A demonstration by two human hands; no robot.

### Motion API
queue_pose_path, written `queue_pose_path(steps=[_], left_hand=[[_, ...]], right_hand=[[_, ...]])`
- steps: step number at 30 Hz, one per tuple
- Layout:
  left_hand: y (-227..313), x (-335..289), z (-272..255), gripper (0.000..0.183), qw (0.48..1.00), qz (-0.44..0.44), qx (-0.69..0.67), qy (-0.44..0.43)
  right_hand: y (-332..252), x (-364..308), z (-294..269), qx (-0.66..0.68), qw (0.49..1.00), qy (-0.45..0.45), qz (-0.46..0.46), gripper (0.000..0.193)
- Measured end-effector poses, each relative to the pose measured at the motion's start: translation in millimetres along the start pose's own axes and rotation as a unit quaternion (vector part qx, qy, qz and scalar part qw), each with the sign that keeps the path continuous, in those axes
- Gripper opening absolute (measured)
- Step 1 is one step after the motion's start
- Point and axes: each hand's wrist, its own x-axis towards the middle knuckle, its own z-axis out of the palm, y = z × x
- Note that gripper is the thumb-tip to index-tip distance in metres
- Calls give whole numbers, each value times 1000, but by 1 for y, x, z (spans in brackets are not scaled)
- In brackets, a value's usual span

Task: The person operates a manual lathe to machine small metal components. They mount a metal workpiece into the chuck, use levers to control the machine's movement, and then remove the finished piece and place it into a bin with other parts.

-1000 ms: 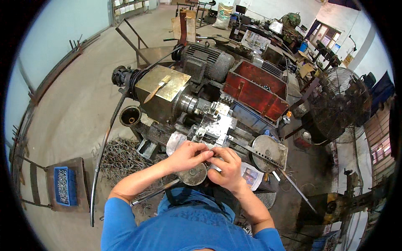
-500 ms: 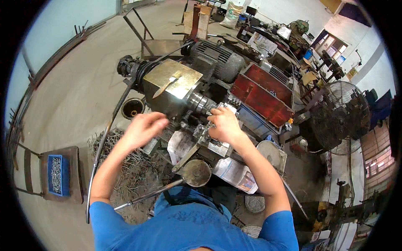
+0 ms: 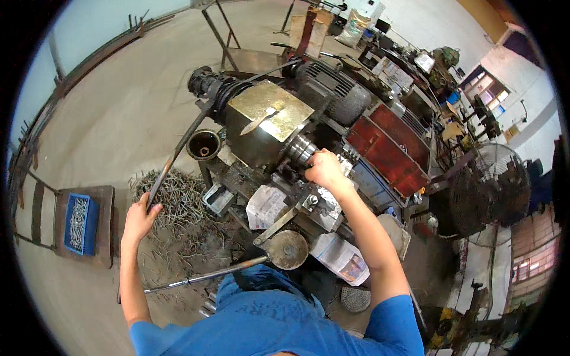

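My left hand (image 3: 141, 218) is wrapped round a long metal lever bar (image 3: 169, 172) that slants down from the left end of a lathe-like machine. At the machine's middle, my right hand (image 3: 326, 170) is closed right at the mouth of the steel spindle chuck (image 3: 300, 149). Whatever its fingertips hold is hidden behind the hand. Under that wrist lies the greasy tool slide (image 3: 323, 207). A brush (image 3: 261, 120) rests on the shiny brass-coloured cover (image 3: 291, 104) of the headstock.
A second lever (image 3: 222, 272) crosses low before me, beside a round metal disc (image 3: 287, 249). Metal shavings (image 3: 178, 202) heap on the floor. A blue bin (image 3: 91, 228) of small metal parts stands left. Red trays (image 3: 386, 151) and a large fan (image 3: 490, 193) are on the right.
My left hand has moved down and left from beside the machine and taken hold of the lever bar. My right hand stays at the chuck, fingers drawn closer together. The view has shifted slightly.
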Motion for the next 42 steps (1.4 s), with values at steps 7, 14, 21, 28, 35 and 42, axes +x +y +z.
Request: queue_pose_path(steps=[7,14,21,28,35,42], left_hand=[[-29,37,6,23,974,13,225,35],[-136,138,-27,10,931,36,355,77],[-121,144,-31,27,958,20,281,52],[-15,136,117,39,998,-12,-39,47],[6,119,250,28,916,192,276,-219],[29,143,222,18,858,239,377,-253]], right_hand=[[-11,1,-22,113,989,-26,88,26],[-3,1,-18,96,987,-35,126,24],[-3,-14,-29,52,997,54,-6,23],[39,-149,-102,107,967,229,24,36],[118,-356,-66,68,919,169,349,38],[180,-540,-6,-76,832,23,550,59]])
